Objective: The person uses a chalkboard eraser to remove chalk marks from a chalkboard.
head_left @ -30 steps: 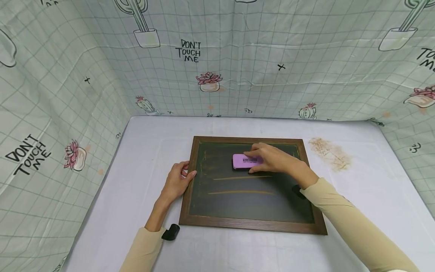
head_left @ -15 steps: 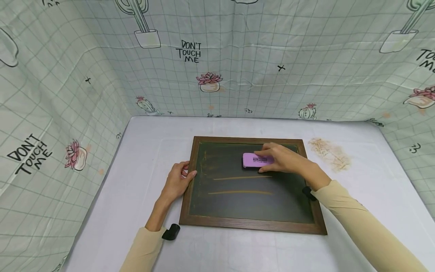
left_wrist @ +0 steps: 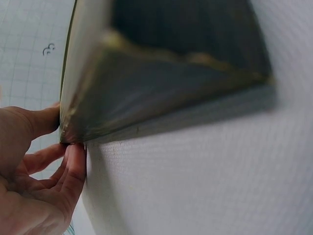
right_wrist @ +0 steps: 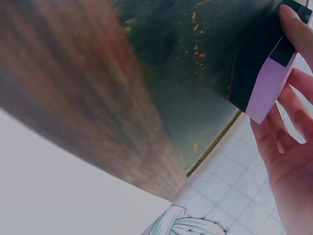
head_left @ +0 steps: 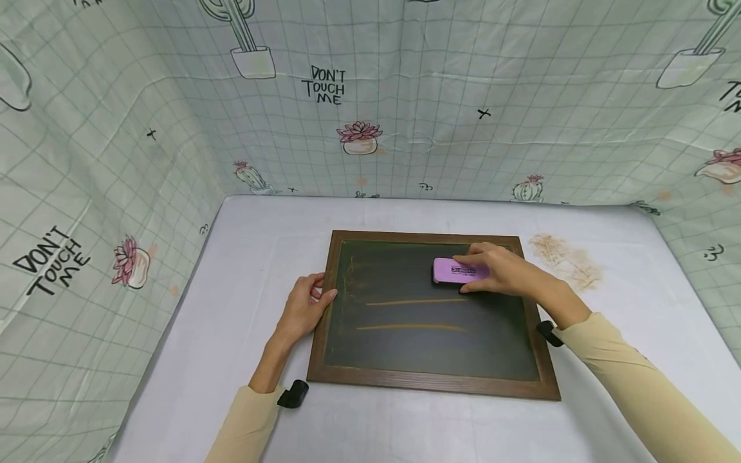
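Note:
A chalkboard (head_left: 405,347) in a brown wooden frame lies on the white table, with two yellowish chalk lines across its middle and faint smears at its left. My right hand (head_left: 503,270) grips a purple eraser (head_left: 454,270) by its sides, over the upper right of the board. In the right wrist view the black felt of the eraser (right_wrist: 257,63) faces the dark surface, thumb on one side and fingers on the other. At the left edge of the frame, my left hand (head_left: 303,305) pinches the wood, thumb on top and fingers curled beneath, as the left hand (left_wrist: 44,171) shows up close.
A patch of brownish chalk dust (head_left: 567,260) lies on the table right of the board. A printed cloth (head_left: 428,96) with cacti and lettering hangs behind and at both sides. Black wrist cameras (head_left: 293,393) sit at both sleeves.
My right hand has slid the eraser to the right along the upper part of the board. The left hand keeps its hold on the frame, and the chalk lines look the same.

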Demonstrator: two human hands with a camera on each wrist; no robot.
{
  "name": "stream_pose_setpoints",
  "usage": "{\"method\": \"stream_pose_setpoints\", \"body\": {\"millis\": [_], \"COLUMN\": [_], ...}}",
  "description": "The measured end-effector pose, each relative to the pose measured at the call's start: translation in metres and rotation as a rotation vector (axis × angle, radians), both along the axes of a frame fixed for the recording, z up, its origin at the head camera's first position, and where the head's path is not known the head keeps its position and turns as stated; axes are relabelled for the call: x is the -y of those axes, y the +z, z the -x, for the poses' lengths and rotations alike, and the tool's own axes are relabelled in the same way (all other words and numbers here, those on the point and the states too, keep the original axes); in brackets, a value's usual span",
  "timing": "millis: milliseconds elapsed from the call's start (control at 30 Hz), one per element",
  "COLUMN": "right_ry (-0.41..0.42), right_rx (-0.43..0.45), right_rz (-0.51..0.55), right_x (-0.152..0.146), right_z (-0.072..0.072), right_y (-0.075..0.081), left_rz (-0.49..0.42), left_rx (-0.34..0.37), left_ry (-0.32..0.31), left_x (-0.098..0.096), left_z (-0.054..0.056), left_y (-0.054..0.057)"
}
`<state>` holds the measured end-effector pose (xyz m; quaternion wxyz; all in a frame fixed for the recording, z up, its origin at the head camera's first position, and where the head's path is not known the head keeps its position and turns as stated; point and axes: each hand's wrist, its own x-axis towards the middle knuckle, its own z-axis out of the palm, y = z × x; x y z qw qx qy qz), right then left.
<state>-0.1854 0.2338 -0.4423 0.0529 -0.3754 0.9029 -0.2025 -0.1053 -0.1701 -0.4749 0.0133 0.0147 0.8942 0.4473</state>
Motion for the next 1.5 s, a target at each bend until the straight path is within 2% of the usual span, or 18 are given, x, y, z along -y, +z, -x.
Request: {"method": "stream_pose_setpoints", "body": {"millis": [467,633,1133,1500], "right_ry": [-0.006,0.002,0.026,-0.007], "right_rx": [-0.047,-0.1,-0.162,-0.088], "right_rz": [0.02,0.024,0.055,0.022], "right_x": [-0.016,-0.019,-0.033,-0.037], "right_z": [-0.005,-0.009,-0.027,-0.042], "right_y": [-0.005,0.001,0.015,0.019], "left_rz": [-0.008,-0.012,0.001,-0.005], "left_rx": [0.004,0.011,0.011,0.027], "left_ry": [-0.001,0.0,-0.004,-0.001], "left_x": [0.0,-0.001,0.0,0.0], "left_z": [-0.001,0.0,0.0,0.001], "left_y": [0.001,0.001,0.001,0.0]}}
